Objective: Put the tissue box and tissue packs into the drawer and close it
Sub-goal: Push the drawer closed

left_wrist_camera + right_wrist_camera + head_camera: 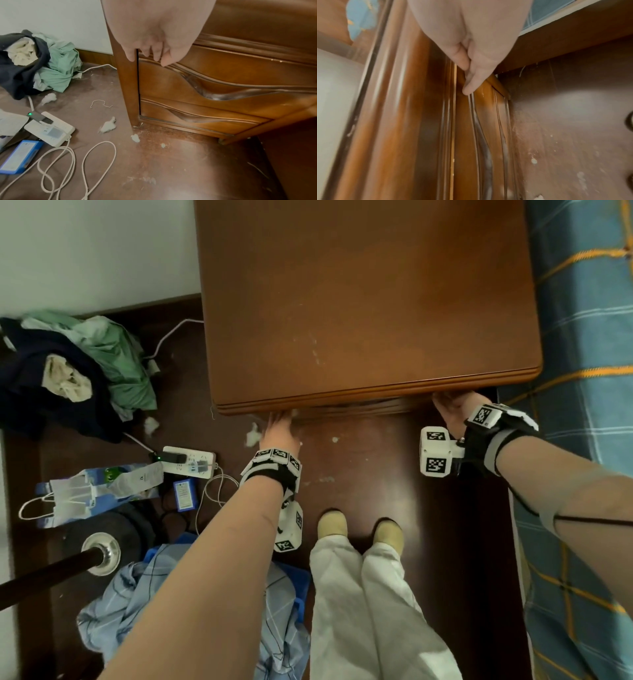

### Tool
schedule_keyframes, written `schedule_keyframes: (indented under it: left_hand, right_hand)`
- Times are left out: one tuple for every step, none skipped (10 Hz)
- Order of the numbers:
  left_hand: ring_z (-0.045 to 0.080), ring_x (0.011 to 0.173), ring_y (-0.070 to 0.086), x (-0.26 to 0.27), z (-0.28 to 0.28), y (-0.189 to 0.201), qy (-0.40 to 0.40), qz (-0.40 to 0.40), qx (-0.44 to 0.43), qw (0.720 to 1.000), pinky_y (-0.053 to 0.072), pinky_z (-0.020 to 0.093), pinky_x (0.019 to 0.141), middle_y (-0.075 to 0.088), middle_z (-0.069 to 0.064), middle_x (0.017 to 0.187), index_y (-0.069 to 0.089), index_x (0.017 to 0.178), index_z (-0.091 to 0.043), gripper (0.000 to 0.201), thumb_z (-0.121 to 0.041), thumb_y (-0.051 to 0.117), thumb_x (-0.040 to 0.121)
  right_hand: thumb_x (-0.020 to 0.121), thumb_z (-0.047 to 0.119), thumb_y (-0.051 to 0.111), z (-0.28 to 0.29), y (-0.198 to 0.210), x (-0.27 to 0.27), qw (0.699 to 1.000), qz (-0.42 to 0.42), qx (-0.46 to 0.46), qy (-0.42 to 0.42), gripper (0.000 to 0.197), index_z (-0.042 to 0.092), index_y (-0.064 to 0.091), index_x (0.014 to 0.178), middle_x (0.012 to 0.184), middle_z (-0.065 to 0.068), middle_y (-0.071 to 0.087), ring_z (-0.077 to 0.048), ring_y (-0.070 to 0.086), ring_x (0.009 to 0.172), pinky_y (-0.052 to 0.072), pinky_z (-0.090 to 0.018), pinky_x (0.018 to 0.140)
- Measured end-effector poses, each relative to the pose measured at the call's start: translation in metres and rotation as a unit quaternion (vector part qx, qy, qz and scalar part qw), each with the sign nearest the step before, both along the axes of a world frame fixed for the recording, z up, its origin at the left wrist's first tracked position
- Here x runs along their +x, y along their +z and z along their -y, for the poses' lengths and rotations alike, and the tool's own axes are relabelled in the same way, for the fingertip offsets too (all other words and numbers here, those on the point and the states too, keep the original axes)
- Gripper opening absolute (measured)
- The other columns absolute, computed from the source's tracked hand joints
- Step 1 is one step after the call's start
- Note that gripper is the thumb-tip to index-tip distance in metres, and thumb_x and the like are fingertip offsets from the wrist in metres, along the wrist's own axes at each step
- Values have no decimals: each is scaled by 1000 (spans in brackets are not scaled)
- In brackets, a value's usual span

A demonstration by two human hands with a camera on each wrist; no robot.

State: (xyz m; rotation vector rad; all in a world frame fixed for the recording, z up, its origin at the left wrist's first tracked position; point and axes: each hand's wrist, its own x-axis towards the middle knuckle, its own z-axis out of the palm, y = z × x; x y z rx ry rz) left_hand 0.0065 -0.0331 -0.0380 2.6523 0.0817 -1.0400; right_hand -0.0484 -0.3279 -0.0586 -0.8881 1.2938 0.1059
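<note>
The brown wooden nightstand (370, 302) fills the upper head view; its top is bare. No tissue box or tissue pack shows in any view. The top drawer (223, 75) sits flush in its frame, with only a thin dark gap at its left side. My left hand (279, 429) reaches under the top's front lip and presses straight fingers (155, 56) on the drawer's upper left corner. My right hand (452, 409) does the same at the drawer's right end, where its fingertips (469, 89) touch the carved front (465, 135). Neither hand holds anything.
A lower drawer (197, 121) is closed too. A bed with a blue plaid cover (582, 337) stands close on the right. On the floor to the left lie a clothes pile (68, 371), a power strip (188, 462) with cables, a paper bag (99, 491) and a stand's base (99, 549). My feet (332, 523) stand before the nightstand.
</note>
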Motion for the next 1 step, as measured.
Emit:
schedule_keyframes:
  left_hand:
    - [31, 136, 41, -1, 2, 1, 4, -6, -5, 1000, 40, 45, 110, 32, 8, 156, 32, 147, -21, 55, -11, 45, 94]
  right_hand:
    - [97, 1, 28, -8, 10, -4, 999, -29, 14, 36, 47, 2, 25, 144, 151, -16, 35, -29, 44, 135, 52, -26, 80]
